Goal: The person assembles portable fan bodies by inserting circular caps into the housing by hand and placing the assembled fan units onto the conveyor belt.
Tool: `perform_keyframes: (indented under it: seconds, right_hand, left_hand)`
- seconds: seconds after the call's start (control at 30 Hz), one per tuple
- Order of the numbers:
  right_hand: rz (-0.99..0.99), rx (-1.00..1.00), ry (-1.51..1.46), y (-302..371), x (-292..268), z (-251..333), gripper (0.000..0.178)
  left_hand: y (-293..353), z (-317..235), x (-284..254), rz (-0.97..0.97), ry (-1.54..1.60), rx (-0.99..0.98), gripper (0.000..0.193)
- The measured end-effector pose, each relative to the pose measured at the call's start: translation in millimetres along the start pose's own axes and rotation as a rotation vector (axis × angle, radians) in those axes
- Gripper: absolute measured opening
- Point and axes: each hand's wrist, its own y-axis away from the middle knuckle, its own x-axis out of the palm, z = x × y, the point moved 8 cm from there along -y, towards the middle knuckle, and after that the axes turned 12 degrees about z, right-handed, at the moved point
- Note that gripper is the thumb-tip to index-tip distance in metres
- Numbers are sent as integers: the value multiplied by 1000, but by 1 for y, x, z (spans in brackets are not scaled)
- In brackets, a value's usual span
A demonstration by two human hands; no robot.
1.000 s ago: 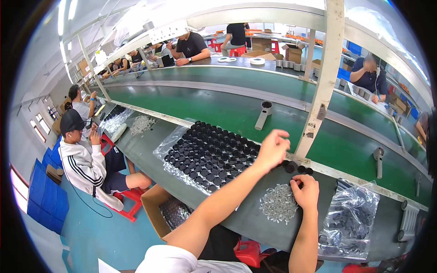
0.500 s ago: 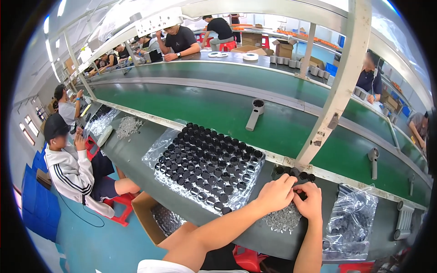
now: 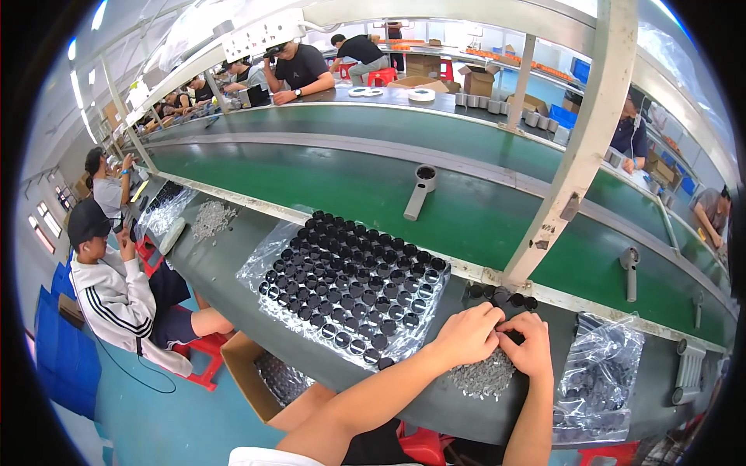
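My left hand point(image 3: 468, 335) and my right hand point(image 3: 530, 346) meet with bent fingers over a pile of small clear-grey pieces point(image 3: 482, 378). Both are closed, fingertips almost touching. Whatever they pinch is too small or hidden to make out. Just beyond my fingers, a short row of black round caps point(image 3: 501, 296) stands by the bench's far rail. To the left, many more black caps point(image 3: 353, 283) are set out in rows on clear plastic wrap point(image 3: 256, 268).
A clear plastic bag point(image 3: 598, 380) with dark contents lies right of my hands. Beyond the rail point(image 3: 482, 273), grey handle-shaped parts point(image 3: 420, 190) lie on a green conveyor point(image 3: 334, 182). A metal post point(image 3: 559, 155) rises at the rail. A seated co-worker point(image 3: 116, 287) is at left, near a cardboard box point(image 3: 245, 373).
The grey parts on the conveyor have shifted left. My joined hands have drawn slightly toward me, away from the row of caps. The view has turned a little.
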Motion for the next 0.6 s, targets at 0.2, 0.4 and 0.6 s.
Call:
perform_keyframes:
  seconds: [0.2, 0.4, 0.6]
  right_hand:
    - [24, 17, -4, -1, 0, 0, 9]
    - [23, 31, -5, 0, 0, -2, 8]
    - [35, -3, -4, 0, 2, 0, 13]
  left_hand:
    - [-1, 2, 0, 24, 38, -12, 22]
    - [-2, 1, 2, 65, 10, -12, 25]
    - [0, 1, 0, 70, 19, -21, 24]
